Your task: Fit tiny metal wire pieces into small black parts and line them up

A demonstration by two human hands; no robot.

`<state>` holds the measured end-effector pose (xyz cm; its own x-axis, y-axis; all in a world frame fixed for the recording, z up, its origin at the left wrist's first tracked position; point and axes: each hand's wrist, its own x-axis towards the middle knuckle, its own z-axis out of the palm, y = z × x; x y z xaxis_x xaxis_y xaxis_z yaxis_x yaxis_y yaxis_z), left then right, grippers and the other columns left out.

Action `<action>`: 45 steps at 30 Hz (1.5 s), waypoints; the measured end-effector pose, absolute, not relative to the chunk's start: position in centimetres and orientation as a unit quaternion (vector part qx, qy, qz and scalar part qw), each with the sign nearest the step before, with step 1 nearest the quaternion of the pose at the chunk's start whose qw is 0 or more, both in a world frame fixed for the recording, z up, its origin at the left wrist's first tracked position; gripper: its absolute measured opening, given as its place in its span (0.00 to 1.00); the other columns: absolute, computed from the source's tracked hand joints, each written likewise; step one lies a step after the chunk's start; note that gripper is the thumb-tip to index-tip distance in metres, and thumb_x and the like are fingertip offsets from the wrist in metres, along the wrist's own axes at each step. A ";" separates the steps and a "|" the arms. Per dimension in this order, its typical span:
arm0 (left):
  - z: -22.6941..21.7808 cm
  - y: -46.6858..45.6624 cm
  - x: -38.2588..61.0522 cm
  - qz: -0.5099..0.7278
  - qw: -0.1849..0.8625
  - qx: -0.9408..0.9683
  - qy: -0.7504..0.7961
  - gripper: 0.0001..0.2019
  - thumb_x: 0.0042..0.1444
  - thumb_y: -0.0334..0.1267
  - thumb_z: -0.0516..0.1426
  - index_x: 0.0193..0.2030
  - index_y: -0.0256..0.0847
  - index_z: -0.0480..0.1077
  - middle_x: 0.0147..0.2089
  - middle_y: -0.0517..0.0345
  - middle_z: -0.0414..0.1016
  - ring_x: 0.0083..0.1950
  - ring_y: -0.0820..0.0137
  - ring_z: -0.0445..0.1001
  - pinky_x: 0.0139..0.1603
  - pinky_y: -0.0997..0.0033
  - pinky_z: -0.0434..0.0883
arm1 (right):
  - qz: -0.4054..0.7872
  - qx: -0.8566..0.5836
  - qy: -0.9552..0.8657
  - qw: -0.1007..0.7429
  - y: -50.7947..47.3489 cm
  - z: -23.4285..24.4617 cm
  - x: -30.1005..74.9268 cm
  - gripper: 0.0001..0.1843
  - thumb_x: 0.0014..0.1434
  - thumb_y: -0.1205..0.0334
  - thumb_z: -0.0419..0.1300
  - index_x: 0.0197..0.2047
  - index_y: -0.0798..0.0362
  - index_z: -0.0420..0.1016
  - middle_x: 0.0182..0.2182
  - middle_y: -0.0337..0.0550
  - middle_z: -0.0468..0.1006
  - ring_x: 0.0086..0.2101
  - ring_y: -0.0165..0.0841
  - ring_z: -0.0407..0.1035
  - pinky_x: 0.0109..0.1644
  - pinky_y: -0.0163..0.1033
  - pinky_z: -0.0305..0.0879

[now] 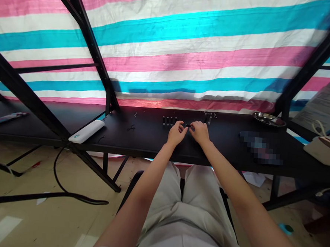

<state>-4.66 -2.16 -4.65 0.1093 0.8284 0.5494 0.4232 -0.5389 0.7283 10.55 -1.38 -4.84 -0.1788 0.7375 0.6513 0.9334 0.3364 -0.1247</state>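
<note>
My left hand and my right hand meet over the black table. Between their fingertips is a small dark piece, too small to name. Thumb and fingers are pinched together on both sides of it. Just behind my left hand stands a row of several short dark pieces with silvery ends. A similar piece lies beyond my right hand, near several tiny metal bits at the table's back.
A shiny metal dish sits back right, with a pixelated object nearer. To the left are dark thin scraps, a white power strip and a flat patterned object. Black frame posts rise before a striped sheet.
</note>
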 end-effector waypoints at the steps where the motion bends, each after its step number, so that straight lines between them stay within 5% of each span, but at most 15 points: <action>1: -4.6 -2.2 -4.7 0.506 0.201 0.718 0.433 0.15 0.52 0.40 0.57 0.46 0.41 0.64 0.30 0.62 0.70 0.30 0.75 0.67 0.37 0.73 0.67 | -0.176 -0.555 -0.752 0.310 -1.6 -4.7 10.4 0.07 0.57 0.64 0.53 0.36 0.54 0.71 0.33 0.47 0.74 0.36 0.37 0.63 0.38 0.41 0.48; 12: -4.5 -2.1 -4.7 0.523 0.194 0.710 0.429 0.05 0.53 0.35 0.56 0.37 0.40 0.66 0.31 0.60 0.70 0.28 0.77 0.67 0.35 0.75 0.66 | -0.248 -0.540 -0.753 0.284 -2.2 -4.2 10.1 0.12 0.60 0.64 0.48 0.36 0.54 0.72 0.33 0.49 0.74 0.36 0.39 0.60 0.39 0.43 0.45; 34: -4.4 -2.5 -4.6 0.541 0.132 0.705 0.438 0.05 0.55 0.38 0.55 0.37 0.40 0.67 0.30 0.59 0.71 0.29 0.74 0.67 0.35 0.73 0.66 | -0.212 -0.545 -0.760 0.285 -2.7 -3.6 9.5 0.10 0.60 0.65 0.48 0.33 0.55 0.70 0.32 0.50 0.74 0.35 0.39 0.62 0.40 0.43 0.46; 40: -4.4 -2.3 -4.7 0.549 0.155 0.694 0.440 0.03 0.55 0.35 0.54 0.37 0.40 0.66 0.33 0.58 0.72 0.30 0.74 0.68 0.37 0.73 0.67 | -0.155 -0.540 -0.762 0.324 -2.6 -3.7 9.6 0.10 0.59 0.64 0.48 0.34 0.55 0.69 0.31 0.48 0.73 0.35 0.37 0.64 0.42 0.42 0.49; 45: -4.5 -1.8 -4.8 0.559 0.210 0.686 0.415 0.05 0.56 0.31 0.52 0.40 0.41 0.65 0.35 0.57 0.71 0.36 0.73 0.71 0.42 0.72 0.66 | 0.009 -0.500 -0.754 0.427 -2.6 -4.0 10.3 0.08 0.56 0.60 0.50 0.37 0.52 0.67 0.29 0.41 0.71 0.29 0.31 0.63 0.38 0.37 0.55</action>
<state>-4.84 -1.84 -4.49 0.0293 0.8046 0.5931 0.3348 -0.5670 0.7526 10.34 -2.58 -3.97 -0.1360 0.7616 0.6336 0.7456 0.4998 -0.4408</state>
